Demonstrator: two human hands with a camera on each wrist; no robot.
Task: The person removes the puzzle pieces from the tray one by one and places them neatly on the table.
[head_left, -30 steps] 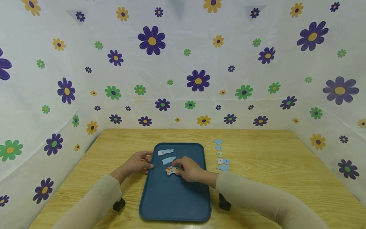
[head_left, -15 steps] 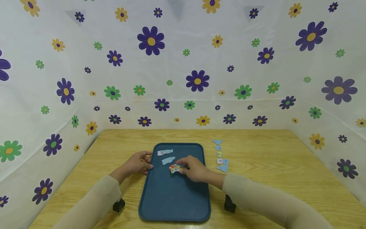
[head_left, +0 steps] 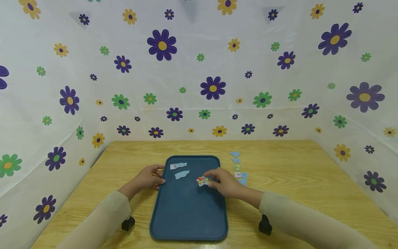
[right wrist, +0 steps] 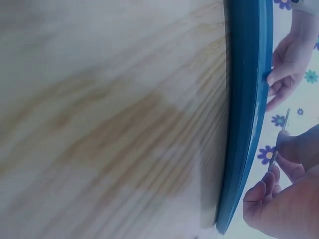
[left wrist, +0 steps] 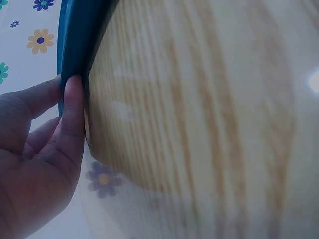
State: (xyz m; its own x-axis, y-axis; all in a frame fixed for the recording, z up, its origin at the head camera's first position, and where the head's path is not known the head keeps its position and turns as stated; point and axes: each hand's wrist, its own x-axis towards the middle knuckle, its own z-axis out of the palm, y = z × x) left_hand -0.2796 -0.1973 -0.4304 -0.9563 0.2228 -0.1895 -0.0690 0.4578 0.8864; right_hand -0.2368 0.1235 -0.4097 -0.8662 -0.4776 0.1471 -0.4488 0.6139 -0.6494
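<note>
My right hand (head_left: 228, 183) pinches a multicoloured puzzle piece (head_left: 202, 180) over the right half of a dark blue tray (head_left: 189, 214). In the right wrist view that piece (right wrist: 279, 142) is seen edge-on as a thin flat card between thumb and fingers, above the tray's rim. At the tray's left edge my left hand (head_left: 147, 178) holds the rim; the left wrist view has its fingertips (left wrist: 74, 92) on the tray wall (left wrist: 82, 40). Two pale blue pieces lie near the tray's far left corner: a strip with a whitish end (head_left: 178, 166) and a curved one (head_left: 181, 175).
To the right of the tray, a column of pieces lies on the wooden table (head_left: 280, 180): a blue triangle (head_left: 235, 154), a small blue piece (head_left: 236, 160), a yellow-green one (head_left: 237, 167) and others nearer. A flower-print sheet (head_left: 186, 69) encloses the table's back and sides.
My right hand has moved right across the tray, carrying the multicoloured puzzle piece away from the two pale blue ones. My left hand has stayed at the tray's rim.
</note>
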